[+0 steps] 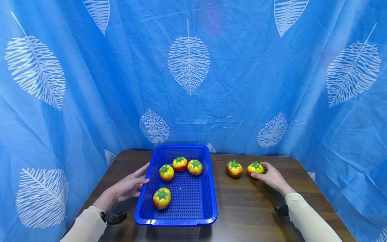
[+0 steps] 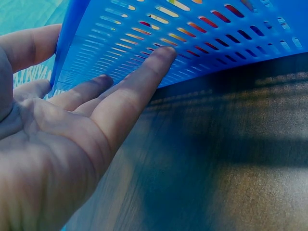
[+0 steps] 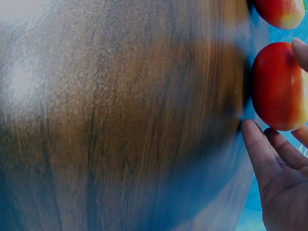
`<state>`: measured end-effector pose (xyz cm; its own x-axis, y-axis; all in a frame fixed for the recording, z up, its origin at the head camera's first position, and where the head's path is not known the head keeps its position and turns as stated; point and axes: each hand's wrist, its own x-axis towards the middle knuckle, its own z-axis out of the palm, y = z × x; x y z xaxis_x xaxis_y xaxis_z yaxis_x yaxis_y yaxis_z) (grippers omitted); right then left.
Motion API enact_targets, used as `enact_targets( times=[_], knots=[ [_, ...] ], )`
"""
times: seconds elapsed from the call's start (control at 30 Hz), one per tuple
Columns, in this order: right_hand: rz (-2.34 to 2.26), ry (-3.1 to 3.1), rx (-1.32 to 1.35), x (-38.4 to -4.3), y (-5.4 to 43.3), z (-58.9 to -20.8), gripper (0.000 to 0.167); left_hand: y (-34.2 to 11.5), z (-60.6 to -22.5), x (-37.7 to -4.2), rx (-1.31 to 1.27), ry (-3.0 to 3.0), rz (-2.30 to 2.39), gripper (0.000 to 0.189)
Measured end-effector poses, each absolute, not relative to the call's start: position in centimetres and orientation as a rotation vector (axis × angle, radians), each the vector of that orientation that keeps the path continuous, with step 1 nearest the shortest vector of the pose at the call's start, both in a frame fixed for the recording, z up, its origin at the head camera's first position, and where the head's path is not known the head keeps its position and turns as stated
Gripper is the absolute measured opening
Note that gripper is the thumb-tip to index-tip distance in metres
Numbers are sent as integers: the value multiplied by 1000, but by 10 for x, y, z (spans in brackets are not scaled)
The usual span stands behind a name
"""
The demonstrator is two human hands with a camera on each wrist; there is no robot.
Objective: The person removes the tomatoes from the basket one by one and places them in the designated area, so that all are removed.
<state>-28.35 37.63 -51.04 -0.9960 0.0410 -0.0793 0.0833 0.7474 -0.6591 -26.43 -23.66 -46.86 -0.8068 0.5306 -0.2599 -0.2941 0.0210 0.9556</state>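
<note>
My right hand (image 1: 273, 176) has its thumb on the near side and its fingers on the far side of a red-and-yellow artificial tomato (image 1: 255, 169) with a green star-shaped top, which stands on the table. In the right wrist view, the thumb (image 3: 301, 53) overlaps this tomato (image 3: 276, 89) and fingers curve beside it. A second tomato (image 1: 234, 169) stands just to its left. With fairly straight fingers, my left hand (image 1: 128, 186) touches the left side of a blue perforated plastic basket (image 1: 214, 201). Its fingertips (image 2: 166, 54) lie against the slotted outer wall in the left wrist view.
Several more such tomatoes lie in the basket: three toward its back, among them one tomato (image 1: 180, 164), and another tomato (image 1: 161, 198) at the front left. Beneath everything is a dark wooden table (image 1: 245, 208). Behind hangs a blue curtain (image 1: 235, 101) with white leaf prints.
</note>
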Motion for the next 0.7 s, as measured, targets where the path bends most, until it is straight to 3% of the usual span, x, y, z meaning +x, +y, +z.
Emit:
enact_targets(
  times=[0.7],
  knots=[
    [-1132,2803,114,-279,382,-506,120,-234,-466,-264,201,1761,1841,85]
  ],
)
